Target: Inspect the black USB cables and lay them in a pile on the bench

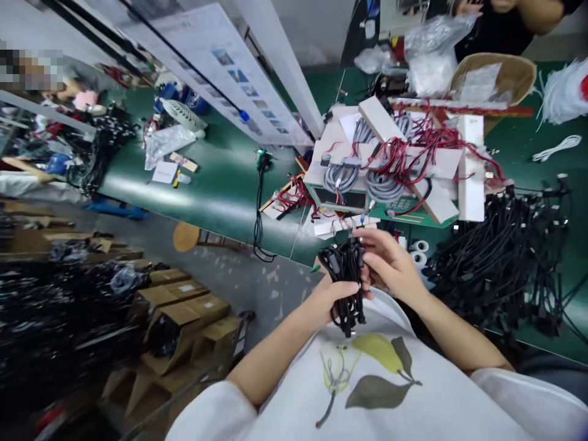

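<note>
**A:** Where are the fingers?

**B:** Closed. The left hand point(327, 300) curls its fingers point(342, 289) round the lower part of a bundle of black cables point(344, 282), while the right hand point(390, 263) pinches the upper loops. The bundle hangs just above a white shirt point(367, 392) with a pear print.

**A:** What makes that hold work well?

**B:** Two separate grips seem best: they keep the loops snug, so nothing slides out or snags.

**A:** And the surface?

**B:** A green tabletop point(220, 190) carries a heap of black cables point(500, 263) beside white tape rolls point(419, 254). Farther off, white boards point(471, 168) sit among red-and-black wires point(427, 144).

**A:** The room?

**B:** Cardboard boxes point(184, 324) stand on a grey floor point(257, 282) near a round wooden stool point(187, 236). A co-worker's hand point(468, 7) shows at the top edge.
</note>
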`<state>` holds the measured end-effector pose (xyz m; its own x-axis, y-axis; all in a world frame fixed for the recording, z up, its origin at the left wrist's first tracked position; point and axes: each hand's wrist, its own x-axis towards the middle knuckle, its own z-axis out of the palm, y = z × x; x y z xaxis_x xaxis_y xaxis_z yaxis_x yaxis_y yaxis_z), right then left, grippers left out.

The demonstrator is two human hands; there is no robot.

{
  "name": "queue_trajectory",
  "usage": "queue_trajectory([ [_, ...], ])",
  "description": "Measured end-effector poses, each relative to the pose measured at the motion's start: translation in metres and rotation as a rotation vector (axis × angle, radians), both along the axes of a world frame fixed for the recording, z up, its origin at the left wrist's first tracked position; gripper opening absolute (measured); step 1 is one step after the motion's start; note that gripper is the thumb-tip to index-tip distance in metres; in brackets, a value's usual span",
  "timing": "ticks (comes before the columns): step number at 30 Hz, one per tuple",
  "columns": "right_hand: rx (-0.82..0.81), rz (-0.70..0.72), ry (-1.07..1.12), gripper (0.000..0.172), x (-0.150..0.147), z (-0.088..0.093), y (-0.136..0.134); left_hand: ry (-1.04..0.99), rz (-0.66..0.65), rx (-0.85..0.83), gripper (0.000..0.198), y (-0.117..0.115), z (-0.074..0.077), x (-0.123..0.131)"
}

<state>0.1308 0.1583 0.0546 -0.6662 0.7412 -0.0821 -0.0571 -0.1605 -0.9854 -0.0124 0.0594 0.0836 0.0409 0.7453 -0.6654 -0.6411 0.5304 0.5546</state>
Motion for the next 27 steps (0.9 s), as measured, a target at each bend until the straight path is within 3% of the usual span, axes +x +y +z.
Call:
queue_trajectory([
  [4, -0.003, 0.027, -0.027, 0.055, -0.001, -0.002, -0.011, 0.104, 0.14, -0.013, 0.041, -0.001, 0.002, 0.002],
  [10, 0.034, 0.061, -0.045, 0.034, -0.014, -0.001, -0.026, 0.257, 0.11, -0.002, 0.04, -0.008, -0.001, -0.007],
  [15, 0.079, -0.002, -0.147, 0.013, -0.024, 0.008, -0.031, 0.161, 0.084, -0.015, 0.043, -0.018, -0.003, -0.011],
  [18, -0.029, -0.049, -0.08, 0.011, -0.028, 0.007, -0.035, 0.134, 0.12, 0.009, 0.041, -0.02, 0.001, -0.014],
  [24, -0.382, -0.1, 0.147, 0.025, -0.031, 0.007, -0.036, 0.031, 0.285, 0.122, 0.029, -0.015, 0.002, -0.029],
  [27, -0.414, -0.097, 0.2, 0.028, -0.032, 0.01, -0.033, -0.022, 0.281, 0.172, 0.024, -0.014, -0.001, -0.035],
])
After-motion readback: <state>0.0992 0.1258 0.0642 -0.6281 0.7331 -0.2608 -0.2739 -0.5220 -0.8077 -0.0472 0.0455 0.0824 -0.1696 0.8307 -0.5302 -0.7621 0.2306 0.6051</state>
